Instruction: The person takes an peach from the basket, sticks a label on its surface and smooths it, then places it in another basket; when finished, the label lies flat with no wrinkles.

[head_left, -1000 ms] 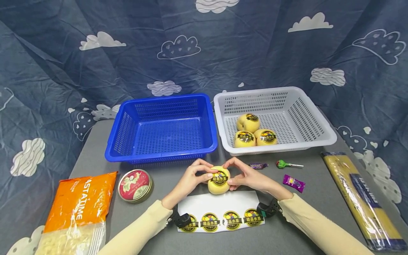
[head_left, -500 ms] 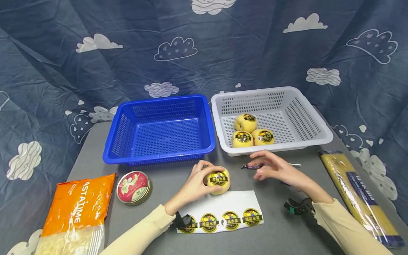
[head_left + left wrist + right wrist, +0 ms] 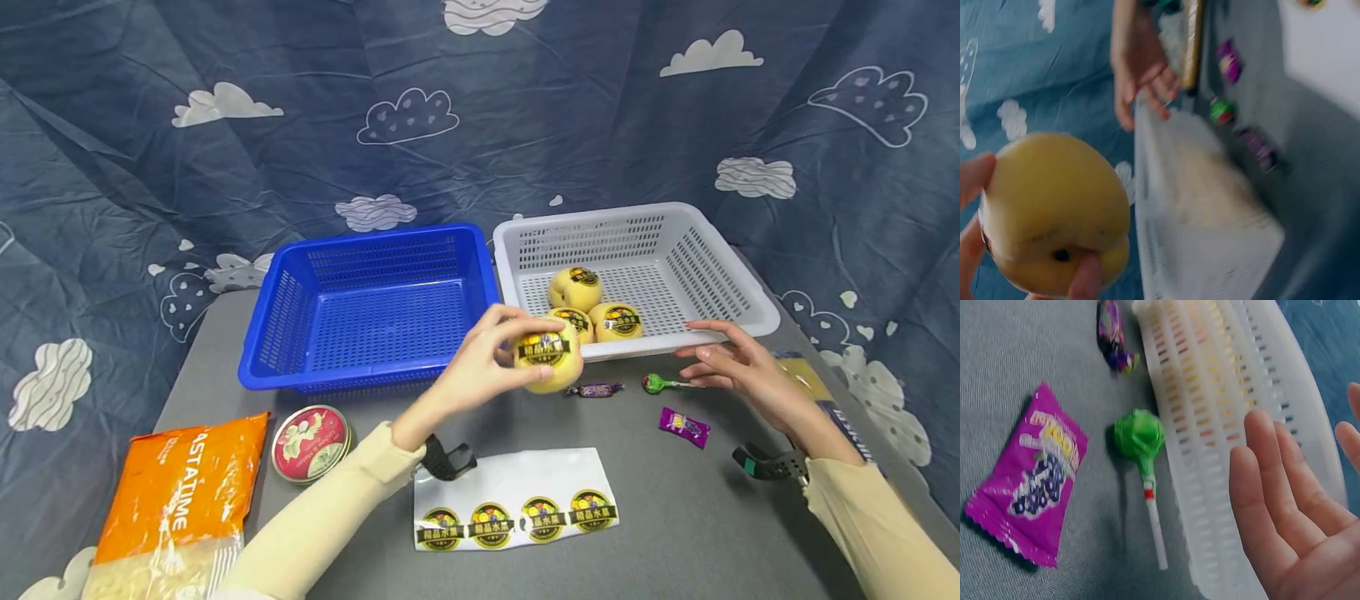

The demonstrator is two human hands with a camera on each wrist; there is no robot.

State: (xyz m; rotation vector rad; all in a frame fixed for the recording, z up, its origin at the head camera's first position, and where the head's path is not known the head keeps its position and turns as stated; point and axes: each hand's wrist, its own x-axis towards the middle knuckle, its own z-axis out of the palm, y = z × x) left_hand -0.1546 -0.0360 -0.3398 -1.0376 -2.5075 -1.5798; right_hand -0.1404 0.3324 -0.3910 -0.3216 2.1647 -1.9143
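My left hand (image 3: 476, 362) grips a yellow peach (image 3: 551, 360) bearing a black fruit label, raised in front of the white basket (image 3: 708, 340). In the left wrist view the unlabelled side of that peach (image 3: 1060, 200) shows, with a fingertip close to its stem hollow. Three more labelled peaches (image 3: 576, 289) lie in the left part of the white basket, one partly hidden behind the held fruit. My right hand (image 3: 750, 379) holds nothing; its loosely bent fingers (image 3: 1266, 462) are at the basket's front right rim.
A blue basket (image 3: 375, 367) stands at left. Before the baskets lie a lollipop (image 3: 655, 383), a purple candy packet (image 3: 684, 427) and a wrapped sweet (image 3: 596, 390). A label sheet (image 3: 525, 471), round tin (image 3: 309, 442), pasta bag (image 3: 187, 483) and spaghetti pack (image 3: 806, 375) surround them.
My right hand has let go of the peach and moved right to the white basket's front corner. My left hand has lifted the peach up and right, away from the label sheet.
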